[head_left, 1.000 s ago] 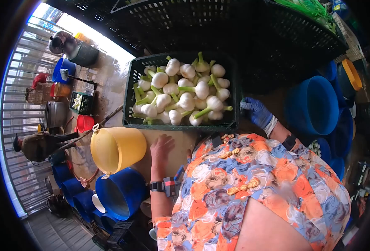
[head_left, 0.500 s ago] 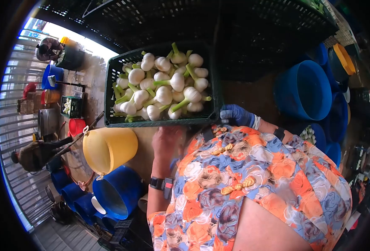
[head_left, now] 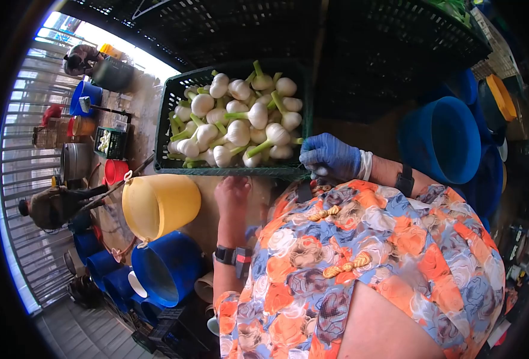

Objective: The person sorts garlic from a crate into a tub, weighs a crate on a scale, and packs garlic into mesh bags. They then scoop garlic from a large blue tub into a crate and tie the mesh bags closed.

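Note:
A dark green plastic crate [head_left: 234, 171] is heaped with garlic bulbs [head_left: 257, 115], white with cut green stems. My left hand [head_left: 233, 192], bare and with a dark band at the wrist, is just below the crate's near edge. Its fingers are curled, and what they hold, if anything, is hidden. My right hand [head_left: 332, 154], in a blue glove with a white cuff, is at the crate's near right corner. The gloved fingers are closed; thin green strands and a small pale spot show beside them, but I cannot make out what they grip.
Black crates [head_left: 396, 48] stand behind the garlic crate. To the left are a yellow tub [head_left: 159, 203], blue tubs [head_left: 165, 269], a small red bucket [head_left: 116, 172] and two other people. A large blue barrel [head_left: 441, 140] stands on the right, with an orange-rimmed bin [head_left: 500, 99] beyond it.
My right hand has come up and left onto the crate's corner, and its fingers have curled. My left hand has shifted slightly left. The whole view has moved a little; the garlic lies the same.

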`<state>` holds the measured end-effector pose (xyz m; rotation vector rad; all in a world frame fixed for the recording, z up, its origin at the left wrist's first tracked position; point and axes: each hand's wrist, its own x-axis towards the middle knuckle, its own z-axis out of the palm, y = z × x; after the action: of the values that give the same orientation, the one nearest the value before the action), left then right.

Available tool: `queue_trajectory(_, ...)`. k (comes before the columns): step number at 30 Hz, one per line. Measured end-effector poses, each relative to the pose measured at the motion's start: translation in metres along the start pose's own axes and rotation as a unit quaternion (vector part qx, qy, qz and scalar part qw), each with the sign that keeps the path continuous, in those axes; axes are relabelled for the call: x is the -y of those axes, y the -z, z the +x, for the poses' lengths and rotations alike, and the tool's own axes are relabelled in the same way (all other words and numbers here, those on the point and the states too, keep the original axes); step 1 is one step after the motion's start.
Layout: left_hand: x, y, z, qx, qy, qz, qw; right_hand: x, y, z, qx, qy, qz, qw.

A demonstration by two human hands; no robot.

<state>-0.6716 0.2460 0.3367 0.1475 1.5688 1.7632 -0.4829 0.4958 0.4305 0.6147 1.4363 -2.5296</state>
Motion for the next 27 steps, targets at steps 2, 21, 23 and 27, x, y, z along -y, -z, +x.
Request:
queue_trajectory(2, 0.006, 0.009, 0.001, -0.035, -0.016, 0.041, 0.998, -0.006, 0.008, -0.006, 0.020, -0.035, 0.081, 0.996)
queue_trajectory(21, -0.080, -0.009, -0.024, -0.013, -0.029, -0.009, 0.999, 0.041, 0.021, 0.005, -0.046, 0.043, 0.214, 0.975)
queue_trajectory(23, -0.077, 0.032, -0.022, -0.126, -0.003, -0.108, 0.986, 0.047, 0.030, -0.001, -0.102, 0.038, 0.036, 0.993)
queue_trajectory(27, -0.084, 0.110, 0.012, -0.254, 0.041, -0.233, 0.938, 0.078, 0.008, 0.013, -0.291, 0.172, -0.107, 0.935)
